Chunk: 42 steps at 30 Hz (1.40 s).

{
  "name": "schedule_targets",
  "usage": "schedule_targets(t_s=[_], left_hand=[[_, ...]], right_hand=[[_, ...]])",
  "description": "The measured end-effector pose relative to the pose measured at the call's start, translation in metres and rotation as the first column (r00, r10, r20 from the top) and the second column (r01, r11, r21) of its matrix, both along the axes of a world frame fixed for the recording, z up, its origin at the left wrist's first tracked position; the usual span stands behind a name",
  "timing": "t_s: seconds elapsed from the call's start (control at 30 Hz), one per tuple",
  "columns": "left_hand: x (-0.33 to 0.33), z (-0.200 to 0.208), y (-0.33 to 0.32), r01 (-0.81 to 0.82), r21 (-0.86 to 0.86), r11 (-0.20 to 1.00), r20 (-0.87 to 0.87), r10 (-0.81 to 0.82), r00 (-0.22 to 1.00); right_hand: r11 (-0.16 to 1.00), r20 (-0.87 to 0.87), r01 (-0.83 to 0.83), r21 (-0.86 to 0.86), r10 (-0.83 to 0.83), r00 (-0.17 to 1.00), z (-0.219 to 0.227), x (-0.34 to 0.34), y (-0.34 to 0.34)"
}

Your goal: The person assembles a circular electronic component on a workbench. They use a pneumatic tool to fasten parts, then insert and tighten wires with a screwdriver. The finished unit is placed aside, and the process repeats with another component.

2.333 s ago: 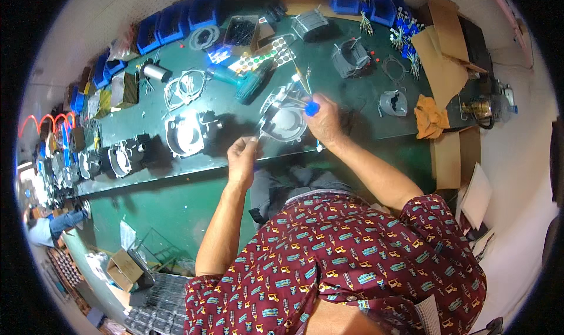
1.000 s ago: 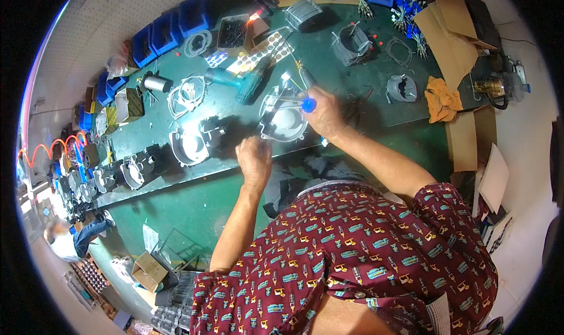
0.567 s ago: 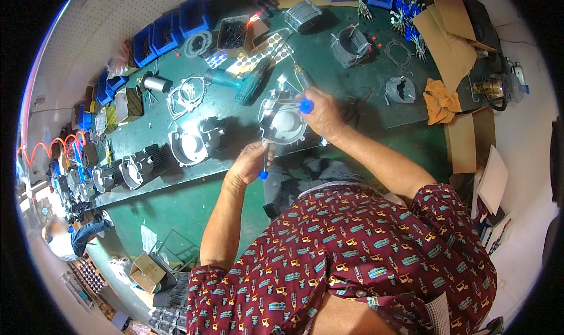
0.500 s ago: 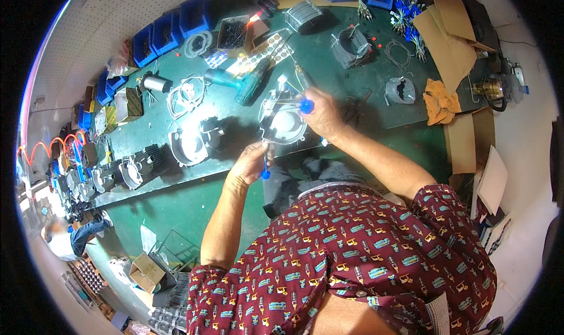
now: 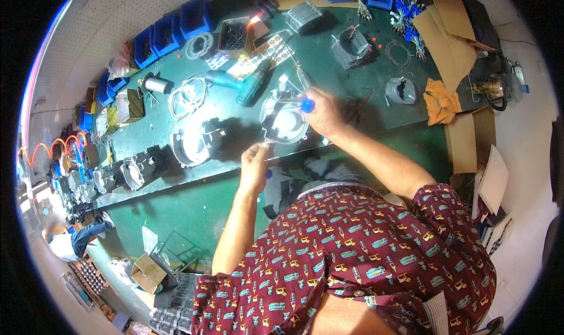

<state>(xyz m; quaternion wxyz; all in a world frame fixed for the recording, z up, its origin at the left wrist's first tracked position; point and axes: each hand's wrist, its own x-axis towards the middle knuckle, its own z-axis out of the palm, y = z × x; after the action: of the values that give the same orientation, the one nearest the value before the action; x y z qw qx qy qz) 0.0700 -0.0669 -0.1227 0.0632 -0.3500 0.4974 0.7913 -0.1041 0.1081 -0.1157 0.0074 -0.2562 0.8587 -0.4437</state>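
Note:
A round metal motor housing [image 5: 286,130] with a pale centre stands near the front edge of the green bench. My left hand [image 5: 254,163] is closed, its fingertips pinching the housing's lower left rim. A small blue piece [image 5: 269,174] shows just beside this hand, partly hidden. My right hand [image 5: 324,114] is closed at the housing's upper right, with a round blue wired part [image 5: 307,105] at its fingers. Thin leads run from there toward a white connector [image 5: 284,78]. Beyond the housing lies a teal power driver [image 5: 254,87].
More metal housings [image 5: 189,147] line the bench's left side. Blue bins [image 5: 165,36] and a box of dark screws [image 5: 234,35] stand behind. To the right lie grey rings [image 5: 351,47], an orange cloth [image 5: 442,103] and blue-ended wire bundles [image 5: 405,12]. Another person [image 5: 73,241] is far left.
My left hand has shifted slightly right and turned more upright at the rim. The blue piece below it is now more hidden. My right hand has barely moved.

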Motion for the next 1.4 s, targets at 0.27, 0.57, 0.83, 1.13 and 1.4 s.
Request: schedule_targets(t_s=[0.27, 0.57, 0.83, 1.13, 1.4], left_hand=[[0.000, -0.021, -0.006, 0.085, -0.193, 0.978, -0.146, -0.115, 0.983], [0.004, -0.024, 0.017, -0.049, -0.687, 0.725, -0.184, -0.107, 0.977], [0.004, -0.027, -0.014, 0.059, 0.275, 0.960, -0.074, -0.040, 0.996], [0.010, -0.033, 0.018, -0.064, -0.742, 0.667, -0.144, -0.065, 0.987], [0.005, -0.028, -0.001, 0.004, -0.058, 0.998, -0.091, -0.009, 0.996]], right_hand=[[0.999, -0.017, -0.024, -0.025, 0.024, 1.000, 0.004, -0.001, -0.002], [0.999, -0.011, -0.026, -0.037, 0.026, 1.000, 0.005, -0.001, -0.002], [1.000, 0.002, -0.024, 0.001, 0.024, 1.000, 0.011, 0.000, -0.001], [1.000, -0.012, -0.029, -0.003, 0.029, 0.999, 0.002, -0.003, -0.003], [0.999, -0.014, -0.025, -0.031, 0.025, 1.000, 0.004, -0.002, -0.003]])
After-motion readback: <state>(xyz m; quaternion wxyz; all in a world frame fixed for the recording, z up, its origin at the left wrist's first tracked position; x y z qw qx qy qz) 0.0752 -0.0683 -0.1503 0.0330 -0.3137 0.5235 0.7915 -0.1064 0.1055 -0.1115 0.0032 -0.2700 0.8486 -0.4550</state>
